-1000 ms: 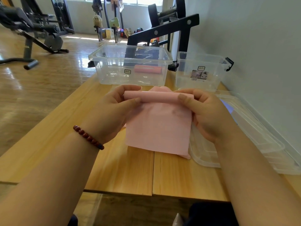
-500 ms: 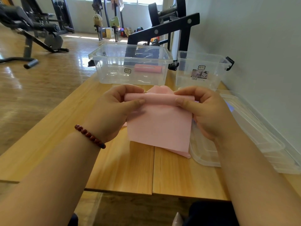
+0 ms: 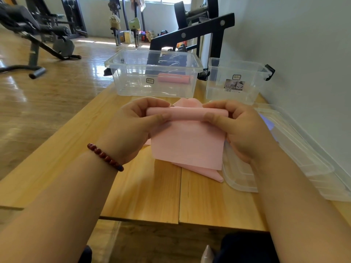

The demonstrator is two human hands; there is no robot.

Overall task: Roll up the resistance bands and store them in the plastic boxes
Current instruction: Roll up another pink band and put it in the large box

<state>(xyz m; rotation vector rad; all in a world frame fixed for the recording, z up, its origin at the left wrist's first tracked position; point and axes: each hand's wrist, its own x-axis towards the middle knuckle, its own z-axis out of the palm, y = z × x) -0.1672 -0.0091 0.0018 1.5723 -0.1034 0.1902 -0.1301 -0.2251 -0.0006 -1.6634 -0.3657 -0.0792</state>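
A pink resistance band (image 3: pixel 187 143) hangs over the wooden table (image 3: pixel 144 196), its top edge wound into a short roll. My left hand (image 3: pixel 133 128) pinches the roll's left end between thumb and fingers. My right hand (image 3: pixel 241 128) pinches the right end the same way. The loose tail reaches down to the tabletop. Behind, a wide clear plastic box (image 3: pixel 153 73) holds one rolled pink band (image 3: pixel 173 79). A smaller clear box (image 3: pixel 235 80) stands to its right with nothing visible inside.
Two clear lids (image 3: pixel 296 158) lie at the table's right side along the grey wall. A black weight rack (image 3: pixel 195 33) stands behind the boxes. Gym benches and machines (image 3: pixel 38 35) sit on the wooden floor at the left.
Both hands have turned the roll further, so it is thicker and the hanging tail has shortened and risen along the table. Boxes and lids have not moved.
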